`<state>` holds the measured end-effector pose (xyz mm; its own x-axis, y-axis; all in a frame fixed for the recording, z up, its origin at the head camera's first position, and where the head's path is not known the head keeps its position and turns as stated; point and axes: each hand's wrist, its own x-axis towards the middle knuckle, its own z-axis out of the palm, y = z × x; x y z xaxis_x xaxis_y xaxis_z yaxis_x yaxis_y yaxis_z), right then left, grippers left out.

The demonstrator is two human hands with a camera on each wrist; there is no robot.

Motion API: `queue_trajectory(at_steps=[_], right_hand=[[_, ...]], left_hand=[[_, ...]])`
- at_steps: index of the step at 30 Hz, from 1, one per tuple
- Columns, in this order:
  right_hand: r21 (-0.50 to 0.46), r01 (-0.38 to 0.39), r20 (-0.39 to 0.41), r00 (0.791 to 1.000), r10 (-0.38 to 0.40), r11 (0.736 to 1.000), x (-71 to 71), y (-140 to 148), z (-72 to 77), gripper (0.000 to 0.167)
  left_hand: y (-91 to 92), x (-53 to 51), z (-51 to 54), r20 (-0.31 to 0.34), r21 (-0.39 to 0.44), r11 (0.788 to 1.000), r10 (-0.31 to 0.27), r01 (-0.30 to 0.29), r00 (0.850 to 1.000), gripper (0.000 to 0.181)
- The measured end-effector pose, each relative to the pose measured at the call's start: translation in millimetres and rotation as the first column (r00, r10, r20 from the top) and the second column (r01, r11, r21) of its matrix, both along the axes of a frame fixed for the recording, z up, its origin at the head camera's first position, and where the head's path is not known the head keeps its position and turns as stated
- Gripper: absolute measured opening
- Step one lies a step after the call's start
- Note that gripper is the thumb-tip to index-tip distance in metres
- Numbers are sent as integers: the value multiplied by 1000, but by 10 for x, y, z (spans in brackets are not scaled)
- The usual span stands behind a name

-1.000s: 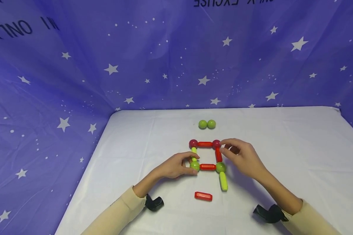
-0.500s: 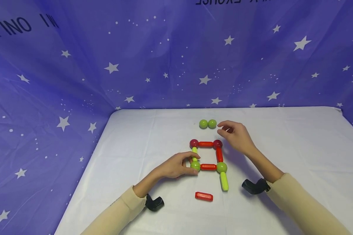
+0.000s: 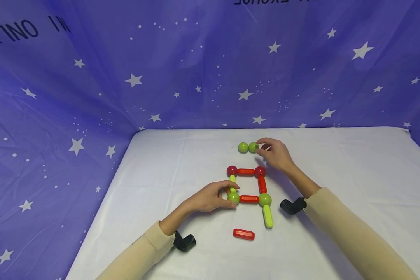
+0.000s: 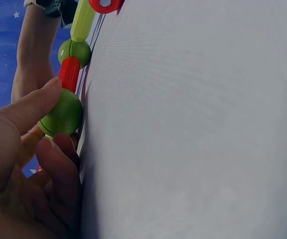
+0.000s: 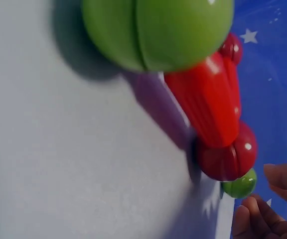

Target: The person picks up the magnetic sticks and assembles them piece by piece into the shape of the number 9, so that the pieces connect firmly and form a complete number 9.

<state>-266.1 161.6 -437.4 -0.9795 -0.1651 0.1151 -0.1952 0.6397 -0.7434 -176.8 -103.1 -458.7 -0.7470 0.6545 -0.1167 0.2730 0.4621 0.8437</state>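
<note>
My left hand [image 3: 208, 197] holds the green ball [image 3: 233, 198] at the near left corner of a square of balls and rods lying on the cloth. In the left wrist view, thumb and fingers lie around that ball [image 4: 64, 113]. Beyond the square, two loose green balls sit side by side. My right hand [image 3: 276, 154] reaches the right-hand one [image 3: 253, 147], fingertips at its right edge; the right wrist view shows a parted thumb and finger beside a green ball [image 5: 240, 184]. The square's far corners are dark red balls [image 3: 260, 171].
The left loose green ball [image 3: 243, 147] stands beside its twin. A lime rod [image 3: 268, 216] extends toward me from the square's near right green ball [image 3: 265, 199]. A separate red rod [image 3: 244, 234] lies nearer on the white cloth [image 3: 336, 163]. A starred blue curtain [image 3: 196, 70] hangs behind.
My right hand has left the square's right side and moved away from me and leftward to the right loose green ball. The left hand keeps its place on the corner ball.
</note>
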Motion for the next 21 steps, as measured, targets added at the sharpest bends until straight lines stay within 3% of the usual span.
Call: queue_trajectory(at_steps=[8, 21], right_hand=[[47, 12, 35, 999, -13, 999, -161, -41, -73, 39], [80, 49, 94, 994, -57, 996, -200, -117, -123, 39]], left_hand=[[1, 12, 29, 9, 7, 1000, 1, -1, 1000, 47], [-6, 8, 29, 6, 7, 1000, -3, 3, 1000, 48]])
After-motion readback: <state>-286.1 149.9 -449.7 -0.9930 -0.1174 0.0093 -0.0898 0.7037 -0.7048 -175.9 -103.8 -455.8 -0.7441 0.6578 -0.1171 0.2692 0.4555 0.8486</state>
